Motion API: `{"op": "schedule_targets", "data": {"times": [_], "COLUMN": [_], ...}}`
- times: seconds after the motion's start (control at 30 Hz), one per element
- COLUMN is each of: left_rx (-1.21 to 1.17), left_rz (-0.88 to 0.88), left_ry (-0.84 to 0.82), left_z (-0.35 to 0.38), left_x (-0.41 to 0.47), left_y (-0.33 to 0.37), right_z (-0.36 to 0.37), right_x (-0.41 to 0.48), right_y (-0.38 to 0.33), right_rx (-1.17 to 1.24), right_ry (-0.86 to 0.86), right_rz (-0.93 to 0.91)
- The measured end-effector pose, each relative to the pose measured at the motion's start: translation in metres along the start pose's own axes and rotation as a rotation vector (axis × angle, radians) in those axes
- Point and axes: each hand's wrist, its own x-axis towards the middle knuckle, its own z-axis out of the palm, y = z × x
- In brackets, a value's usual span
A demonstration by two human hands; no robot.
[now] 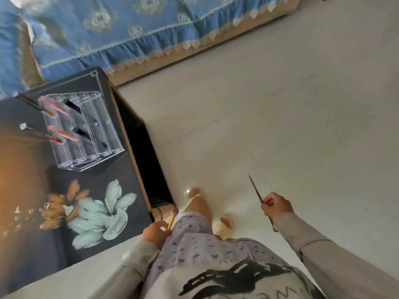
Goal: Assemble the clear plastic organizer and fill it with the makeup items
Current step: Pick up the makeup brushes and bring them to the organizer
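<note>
The clear plastic organizer is seen at the left of the frame, standing on a dark table painted with flowers; several lip glosses and dark sticks are held in its compartments. At lower centre, the left hand is closed around a yellow-handled brush. At right, a thin dark pencil is pinched in the right hand above the pale tiled floor.
</note>
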Motion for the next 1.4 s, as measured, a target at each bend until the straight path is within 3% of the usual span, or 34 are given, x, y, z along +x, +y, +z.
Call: {"op": "schedule_targets", "data": {"times": [0.27, 0.47, 0.77, 0.97, 1.4], "left_rx": [-0.211, -0.286, -0.371, -0.498, -0.985], "left_rz": [-0.045, 0.057, 0.149, 0.013, -0.469], "left_ry": [0.011, 0.074, 0.206, 0.193, 0.200], "left_z": [-0.037, -0.120, -0.212, -0.221, -0.194], "left_x": [0.029, 0.058, 0.097, 0.119, 0.115], "left_y": [0.044, 0.101, 0.139, 0.139, 0.191], "right_z": [-0.020, -0.036, -0.043, -0.045, -0.026], "right_x": [0.054, 0.094, 0.150, 0.204, 0.316], "right_y": [-0.051, -0.096, -0.192, -0.274, -0.503], "right_rx": [-0.127, -0.154, -0.332, -0.438, -0.836], "right_ry": [-0.101, -0.078, -0.145, -0.192, -0.381], "right_rz": [0.015, 0.061, -0.034, -0.129, -0.629]}}
